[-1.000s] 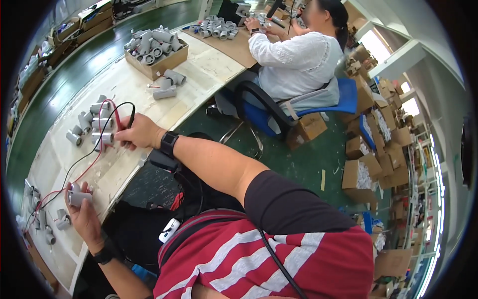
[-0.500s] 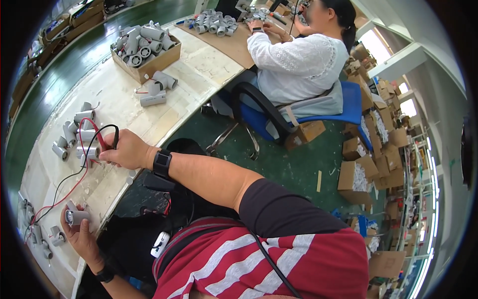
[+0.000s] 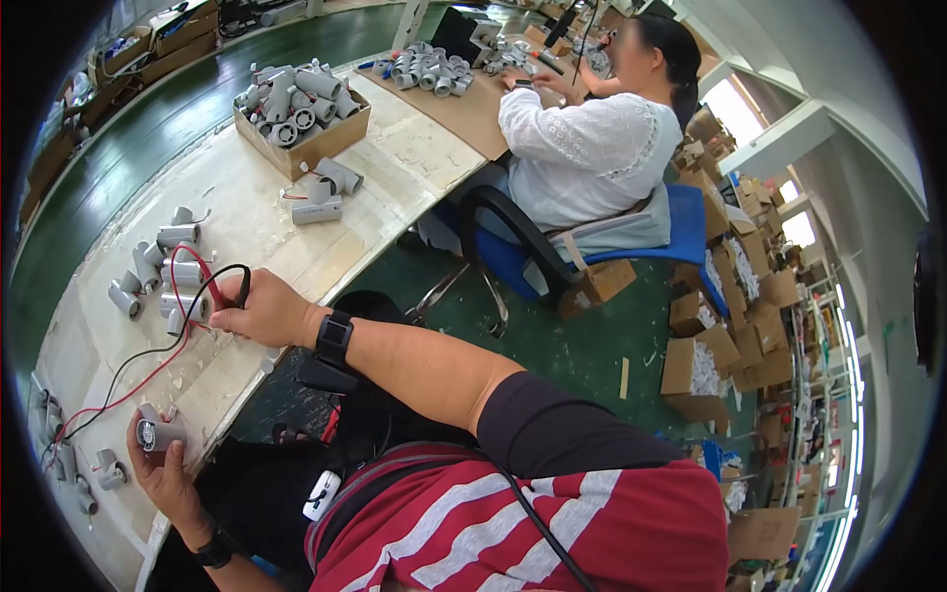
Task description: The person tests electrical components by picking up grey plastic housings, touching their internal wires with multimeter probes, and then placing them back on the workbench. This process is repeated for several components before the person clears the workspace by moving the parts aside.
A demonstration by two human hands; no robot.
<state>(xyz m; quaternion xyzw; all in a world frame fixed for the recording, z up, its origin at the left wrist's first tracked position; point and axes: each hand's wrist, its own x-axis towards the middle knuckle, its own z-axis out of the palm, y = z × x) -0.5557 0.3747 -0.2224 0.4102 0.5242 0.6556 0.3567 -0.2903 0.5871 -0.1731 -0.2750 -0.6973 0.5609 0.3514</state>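
My left hand (image 3: 170, 481), low at the left by the bench edge, is closed around a grey cylindrical housing (image 3: 164, 436). The housing's round, fan-like end faces left. Farther up, my right hand (image 3: 264, 310) is closed on a pair of test probes, one red (image 3: 215, 292) and one black (image 3: 244, 286). Their thin red and black leads (image 3: 128, 397) loop over the bench to its left side. The probe tips are hard to make out. Just left of my right hand lie several more grey housings (image 3: 182, 273), some with short wires.
A cardboard box (image 3: 314, 148) heaped with grey housings stands on the white bench (image 3: 395, 163), a few loose ones (image 3: 316, 209) before it. More housings (image 3: 110, 468) lie at the lower left. A co-worker (image 3: 582, 138) sits on a blue chair (image 3: 681, 222) at the far end. Cartons (image 3: 695, 380) line the right.
The whole view has shifted slightly, so the bench things sit a little lower and more to the right. Both hands keep their holds on the housing and the probes.
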